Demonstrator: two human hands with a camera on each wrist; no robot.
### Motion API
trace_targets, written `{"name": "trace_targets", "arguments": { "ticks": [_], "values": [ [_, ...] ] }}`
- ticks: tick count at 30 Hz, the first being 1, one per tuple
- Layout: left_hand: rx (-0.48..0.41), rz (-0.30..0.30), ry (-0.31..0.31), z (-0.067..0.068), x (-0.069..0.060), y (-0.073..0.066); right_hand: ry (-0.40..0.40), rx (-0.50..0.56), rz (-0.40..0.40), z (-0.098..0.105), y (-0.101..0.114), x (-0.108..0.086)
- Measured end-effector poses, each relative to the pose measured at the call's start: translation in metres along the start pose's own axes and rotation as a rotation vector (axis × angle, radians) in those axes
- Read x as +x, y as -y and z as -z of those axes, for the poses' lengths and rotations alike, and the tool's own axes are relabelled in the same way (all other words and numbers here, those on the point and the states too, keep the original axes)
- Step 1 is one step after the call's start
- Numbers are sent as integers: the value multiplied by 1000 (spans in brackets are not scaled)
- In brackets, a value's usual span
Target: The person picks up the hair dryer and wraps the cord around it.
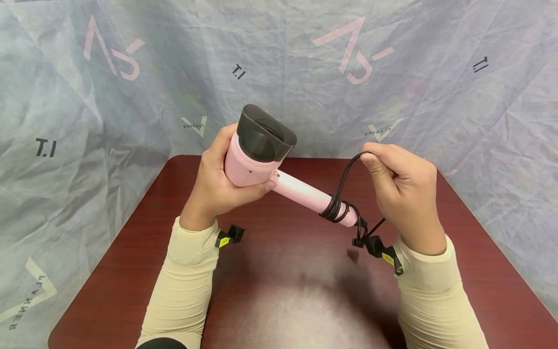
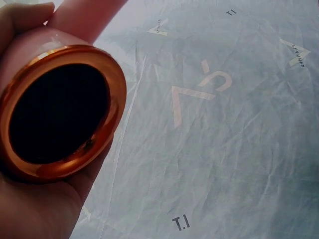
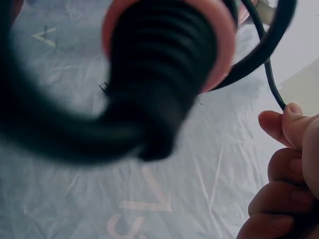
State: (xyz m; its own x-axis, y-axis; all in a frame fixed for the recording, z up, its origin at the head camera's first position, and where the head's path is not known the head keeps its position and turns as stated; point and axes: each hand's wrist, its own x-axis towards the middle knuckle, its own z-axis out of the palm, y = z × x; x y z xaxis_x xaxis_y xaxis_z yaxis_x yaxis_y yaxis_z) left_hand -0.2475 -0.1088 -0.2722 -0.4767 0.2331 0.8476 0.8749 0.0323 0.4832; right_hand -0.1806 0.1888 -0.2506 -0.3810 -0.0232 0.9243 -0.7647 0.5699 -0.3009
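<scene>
Nearer right hand (image 1: 403, 194), frame right, pinches thin black cord (image 1: 343, 177) coiled lower-left round down-right-slanting pink plastic dryer handle (image 1: 302, 191); left hand (image 1: 213, 182) grips pink barrel (image 1: 245, 169).

In the head view, most fingers of the left hand (image 1: 213, 188) are hidden behind the hair dryer (image 1: 249, 169) and the near edge of the table (image 1: 270, 264) is cut off, while in the right wrist view the black cord (image 3: 62, 142) is partly blurred.

Hair dryer (image 1: 246, 170) above table (image 1: 279, 261), cord (image 1: 333, 209) around handle (image 1: 301, 189)
</scene>
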Motion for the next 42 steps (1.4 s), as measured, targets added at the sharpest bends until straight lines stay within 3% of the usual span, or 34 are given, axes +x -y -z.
{"name": "trace_targets", "arguments": {
  "ticks": [18, 24, 33, 37, 42],
  "values": [
    [-136, -42, -41, 1, 3, -7, 70, -38, -49, -4, -5, 3],
    [-152, -52, -56, 0, 8, -18, 93, -46, -67, -8, -17, 1],
    [-169, -74, -123, -4, 13, -37, 194, -96, -158, -13, -35, -9],
    [-171, -89, -135, -5, 14, -42, 225, -116, -133, -13, -36, -9],
    [-167, -121, -165, -7, 14, -48, 267, -131, -44, -13, -37, -7]
  ]
}}
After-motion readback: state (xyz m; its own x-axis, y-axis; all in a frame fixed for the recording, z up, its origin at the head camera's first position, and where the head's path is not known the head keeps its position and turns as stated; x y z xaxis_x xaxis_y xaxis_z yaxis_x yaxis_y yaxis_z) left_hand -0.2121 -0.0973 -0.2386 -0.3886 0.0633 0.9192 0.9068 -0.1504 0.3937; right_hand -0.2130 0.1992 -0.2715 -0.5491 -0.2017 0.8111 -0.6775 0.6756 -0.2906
